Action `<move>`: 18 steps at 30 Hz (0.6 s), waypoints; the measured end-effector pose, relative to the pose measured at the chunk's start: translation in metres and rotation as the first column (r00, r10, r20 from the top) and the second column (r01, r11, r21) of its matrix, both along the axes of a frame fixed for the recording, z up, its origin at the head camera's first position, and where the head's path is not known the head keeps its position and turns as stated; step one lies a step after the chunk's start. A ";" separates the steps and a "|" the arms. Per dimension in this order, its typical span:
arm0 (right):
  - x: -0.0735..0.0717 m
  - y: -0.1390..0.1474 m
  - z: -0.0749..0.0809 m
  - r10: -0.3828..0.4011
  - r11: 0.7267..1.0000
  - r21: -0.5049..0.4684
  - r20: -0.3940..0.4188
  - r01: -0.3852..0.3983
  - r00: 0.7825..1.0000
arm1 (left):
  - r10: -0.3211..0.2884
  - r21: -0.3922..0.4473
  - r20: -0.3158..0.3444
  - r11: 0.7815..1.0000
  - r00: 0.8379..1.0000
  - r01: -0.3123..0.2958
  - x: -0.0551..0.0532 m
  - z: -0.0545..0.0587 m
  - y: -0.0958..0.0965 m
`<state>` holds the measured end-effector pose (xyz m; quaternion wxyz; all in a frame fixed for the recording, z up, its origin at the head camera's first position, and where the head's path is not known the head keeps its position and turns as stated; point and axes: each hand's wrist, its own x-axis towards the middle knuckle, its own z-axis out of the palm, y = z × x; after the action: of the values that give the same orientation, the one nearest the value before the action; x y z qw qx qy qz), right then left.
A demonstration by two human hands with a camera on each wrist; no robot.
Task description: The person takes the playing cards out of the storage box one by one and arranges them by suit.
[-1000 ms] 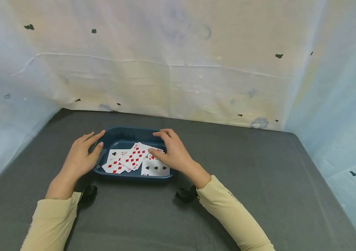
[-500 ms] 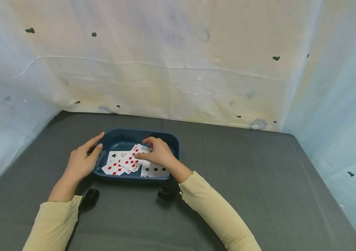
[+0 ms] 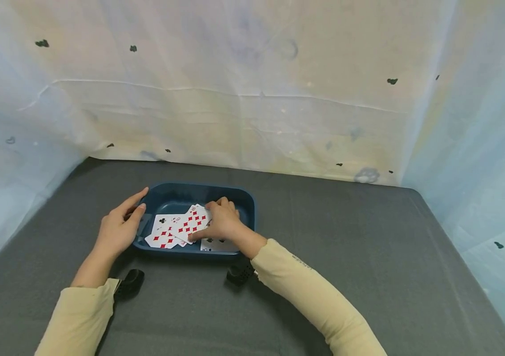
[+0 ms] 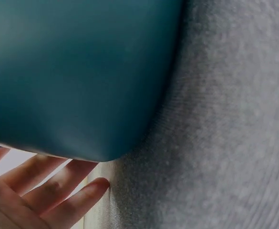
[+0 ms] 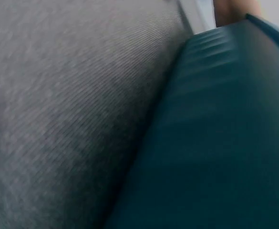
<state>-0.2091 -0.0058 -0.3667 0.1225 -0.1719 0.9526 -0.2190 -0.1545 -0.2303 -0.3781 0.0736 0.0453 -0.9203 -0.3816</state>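
Note:
Inside a dark blue plastic tray (image 3: 240, 195), several playing cards (image 3: 190, 225) lie face up and overlapping. A ten of diamonds is uppermost, with red and black cards partly beneath it. My right hand (image 3: 226, 220) is over the right part of the cards, its thumb extended at the ten's lower edge and its other fingers bent down. Those fingertips are largely hidden, so a grip cannot be made out. At the tray's left end my left hand (image 3: 116, 230) touches the rim, thumb toward the inside. Its fingers (image 4: 70, 188) look extended and spread below the tray wall.
The tray stands on a dark grey cloth-covered table (image 3: 346, 247). Pale patterned curtains (image 3: 252, 99) enclose the back and both sides. Black wrist straps (image 3: 130, 283) hang at both cuffs. In the right wrist view the tray's outer wall (image 5: 215, 143) fills the right side.
My right hand has moved left from the tray's right rim to over the cards, then lowered, its thumb shifting toward the near edge. My left hand stays at the left rim.

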 end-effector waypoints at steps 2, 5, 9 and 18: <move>0.001 -0.001 0.000 0.005 0.999 0.046 -0.010 -0.004 1.000 | 0.000 0.004 0.003 1.000 1.000 0.000 0.000 0.001 0.000; 0.003 -0.001 0.000 -0.015 0.998 0.054 -0.014 0.015 1.000 | -0.004 0.005 0.002 1.000 1.000 0.004 0.000 0.001 0.000; 0.002 -0.001 0.001 -0.053 0.999 0.000 -0.005 0.053 0.999 | -0.007 0.005 -0.004 1.000 1.000 0.007 0.000 0.001 -0.002; 0.000 0.002 0.008 -0.052 0.923 -0.374 0.124 0.096 0.991 | -0.017 0.012 -0.014 1.000 1.000 0.017 0.001 0.001 -0.005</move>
<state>-0.2090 -0.0036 -0.3584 0.1317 -0.1437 0.8899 -0.4125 -0.1531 -0.2353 -0.3775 0.0766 0.0355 -0.9177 -0.3882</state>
